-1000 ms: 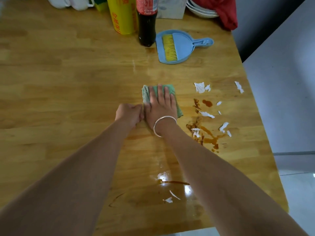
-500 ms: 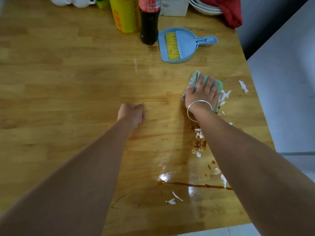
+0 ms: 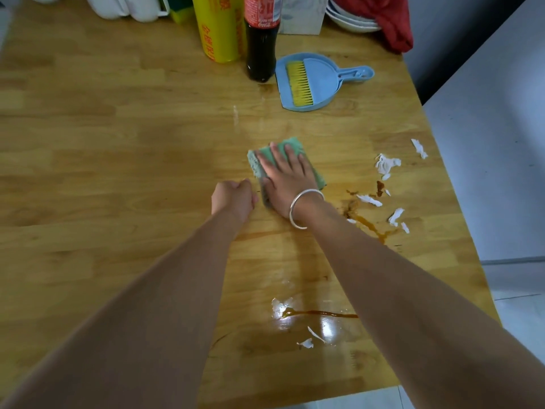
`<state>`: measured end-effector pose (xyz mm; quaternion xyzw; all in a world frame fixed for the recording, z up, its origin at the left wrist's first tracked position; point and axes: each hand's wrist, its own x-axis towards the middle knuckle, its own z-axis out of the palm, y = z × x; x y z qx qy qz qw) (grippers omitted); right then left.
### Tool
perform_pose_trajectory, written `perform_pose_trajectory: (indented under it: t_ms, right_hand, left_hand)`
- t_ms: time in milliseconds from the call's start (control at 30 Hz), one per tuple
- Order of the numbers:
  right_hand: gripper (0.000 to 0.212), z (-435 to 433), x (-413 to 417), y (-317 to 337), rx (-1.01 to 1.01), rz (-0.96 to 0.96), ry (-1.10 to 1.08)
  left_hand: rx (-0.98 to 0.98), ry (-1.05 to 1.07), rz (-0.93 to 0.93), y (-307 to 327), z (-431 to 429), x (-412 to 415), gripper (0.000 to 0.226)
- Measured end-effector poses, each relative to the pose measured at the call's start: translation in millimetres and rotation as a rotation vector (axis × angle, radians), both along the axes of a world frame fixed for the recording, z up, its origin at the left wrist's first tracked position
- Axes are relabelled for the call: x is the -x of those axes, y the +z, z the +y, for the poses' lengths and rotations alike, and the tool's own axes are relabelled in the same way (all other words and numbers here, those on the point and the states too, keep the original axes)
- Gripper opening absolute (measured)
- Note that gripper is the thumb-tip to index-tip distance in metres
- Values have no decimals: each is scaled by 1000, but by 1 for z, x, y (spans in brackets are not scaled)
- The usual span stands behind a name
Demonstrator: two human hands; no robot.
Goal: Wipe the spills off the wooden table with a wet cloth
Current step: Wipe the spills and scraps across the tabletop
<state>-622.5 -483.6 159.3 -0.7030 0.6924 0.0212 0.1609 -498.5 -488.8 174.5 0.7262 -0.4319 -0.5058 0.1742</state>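
Note:
A folded green cloth [image 3: 259,160] lies on the wooden table [image 3: 118,143] near its middle. My right hand [image 3: 287,181], with a silver bangle at the wrist, presses flat on the cloth, fingers spread. My left hand [image 3: 234,199] rests as a closed fist on the table just left of the cloth, holding nothing. Brown spill marks [image 3: 367,224] streak the wood to the right of my right wrist. Another brown streak [image 3: 318,313] lies in a shiny wet patch near the front edge. White paper scraps [image 3: 386,165] are scattered around the spills.
A blue dustpan with a yellow brush [image 3: 309,81] lies at the back. Behind it stand a cola bottle [image 3: 261,39], a yellow roll [image 3: 219,28], a white box, stacked bowls [image 3: 351,19] and a red cloth [image 3: 389,22]. The table's right edge drops to a grey floor.
My right hand has slid the green cloth from the right side, by the paper scraps, back left to the table's middle beside my left fist. The left fist has stayed put.

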Motion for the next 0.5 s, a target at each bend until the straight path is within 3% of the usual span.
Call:
perform_pose_trajectory:
  t_ms: [167, 333, 500]
  right_hand:
    - [54, 53, -32, 1, 1, 5, 54]
    - [56, 100, -66, 3, -58, -1, -7]
    - [57, 129, -103, 2, -110, -60, -58]
  left_hand:
    - [-11, 40, -26, 10, 23, -27, 37]
    - [1, -69, -77, 11, 62, -58, 39]
    - [5, -24, -132, 6, 86, -81, 38]
